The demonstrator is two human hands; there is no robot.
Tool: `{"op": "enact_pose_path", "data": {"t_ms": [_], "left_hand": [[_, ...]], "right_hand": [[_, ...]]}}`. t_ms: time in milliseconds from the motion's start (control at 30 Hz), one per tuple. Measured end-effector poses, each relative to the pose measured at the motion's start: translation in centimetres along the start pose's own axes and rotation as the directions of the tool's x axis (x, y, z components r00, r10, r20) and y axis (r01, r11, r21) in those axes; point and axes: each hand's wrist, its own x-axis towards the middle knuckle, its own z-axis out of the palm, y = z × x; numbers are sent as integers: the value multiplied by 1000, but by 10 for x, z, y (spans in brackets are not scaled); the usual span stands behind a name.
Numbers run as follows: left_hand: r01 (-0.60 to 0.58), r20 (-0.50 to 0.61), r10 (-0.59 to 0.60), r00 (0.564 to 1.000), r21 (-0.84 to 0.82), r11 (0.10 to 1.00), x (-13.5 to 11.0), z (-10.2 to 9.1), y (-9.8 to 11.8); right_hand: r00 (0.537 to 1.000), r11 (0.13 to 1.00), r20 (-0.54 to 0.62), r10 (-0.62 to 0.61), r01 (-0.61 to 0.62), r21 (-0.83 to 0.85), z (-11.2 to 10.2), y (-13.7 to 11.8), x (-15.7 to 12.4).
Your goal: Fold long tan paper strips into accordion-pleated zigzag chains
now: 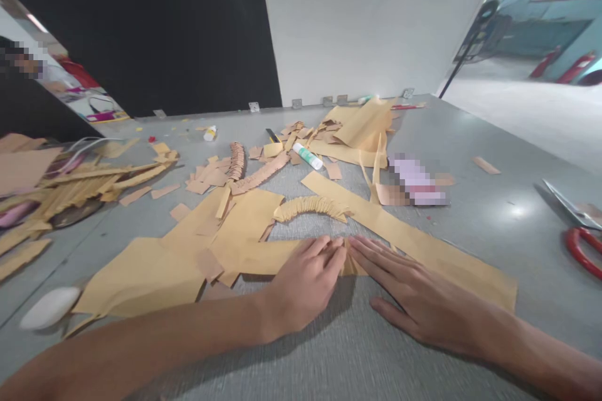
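A tan paper strip [268, 257] lies on the grey table, with small folds bunched where my hands meet. My left hand [308, 282] is closed, its curled fingers gripping the strip at the folds. Stretched out flat, the fingers of my right hand [409, 288] press on the strip's right part, fingertips touching the folds. Just beyond them lies a curved, pleated paper piece [310, 208]. A longer flat strip [442, 247] runs behind and partly under my right hand.
Paper sheets [145, 269] and a white rounded object [51, 308] lie left. Farther back are a glue stick [308, 155], a brown pleated strip [236, 161], cut scraps and a yellow-black cutter [273, 136]. Red-handled scissors [580, 244] lie right. A panel [376, 25] stands at the back.
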Motion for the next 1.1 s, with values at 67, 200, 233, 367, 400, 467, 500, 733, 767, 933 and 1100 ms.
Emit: {"op": "enact_pose_path", "data": {"t_ms": [67,200,233,367,400,467,500,733,767,933,1100], "left_hand": [[1,5,-1,1000,0,1000,0,0,0],[-4,8,4,1000,1,1000,1,-2,0],[-5,8,5,1000,0,1000,1,-2,0],[4,15,-4,1000,3,1000,1,-2,0],[4,14,-4,1000,7,1000,1,-2,0],[6,17,-6,1000,11,1000,0,-1,0],[6,22,-6,1000,8,1000,0,-1,0],[16,36,-15,999,-19,1000,0,-3,0],[18,33,-17,999,-28,999,1,-4,0],[77,39,-71,997,-185,980,4,-17,6],[176,80,-157,984,-431,885,5,-32,12]], "right_hand": [[1000,999,-7,-9,8,-52,0,-2,0],[999,993,-31,-35,31,-118,1,-4,1],[999,991,-35,-37,32,-126,1,-5,2],[999,990,-39,-37,31,-140,1,-8,3],[999,989,-40,-37,31,-141,1,-9,3],[998,989,-49,-39,31,-143,1,-11,3],[998,989,-57,-38,29,-144,1,-12,3],[997,995,-71,-4,-3,-97,4,-15,3],[997,997,-75,6,-11,-75,4,-15,3],[994,998,-98,39,-34,55,5,-9,4],[977,990,-194,83,-58,131,9,-8,3]]}}
